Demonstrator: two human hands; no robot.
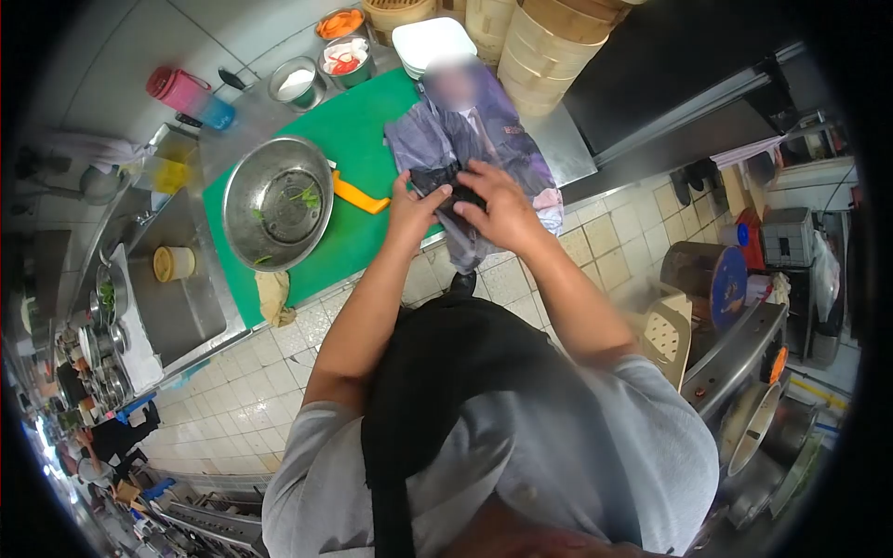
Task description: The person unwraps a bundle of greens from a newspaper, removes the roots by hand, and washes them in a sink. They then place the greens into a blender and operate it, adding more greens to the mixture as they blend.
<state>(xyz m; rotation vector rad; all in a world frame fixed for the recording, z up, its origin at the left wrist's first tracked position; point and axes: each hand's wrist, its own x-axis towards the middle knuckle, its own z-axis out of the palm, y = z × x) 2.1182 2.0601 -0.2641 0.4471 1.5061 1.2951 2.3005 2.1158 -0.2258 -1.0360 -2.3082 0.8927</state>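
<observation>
A crumpled, thin purple-grey printed sheet, cloth or plastic, lies over the right end of the green cutting board and hangs past the counter's front edge. My left hand pinches its dark, bunched near part between thumb and fingers. From the other side my right hand has curled fingers on the same dark bunch. Whether something sits inside the folds is hidden. Left of my hands, a yellow-orange handle lies on the board beside a steel bowl with a few green leaves in it.
Behind the board stand small steel cups of ingredients, white trays and bamboo steamers. A pink and blue bottle is at the back left. A cloth hangs off the front edge near the sink.
</observation>
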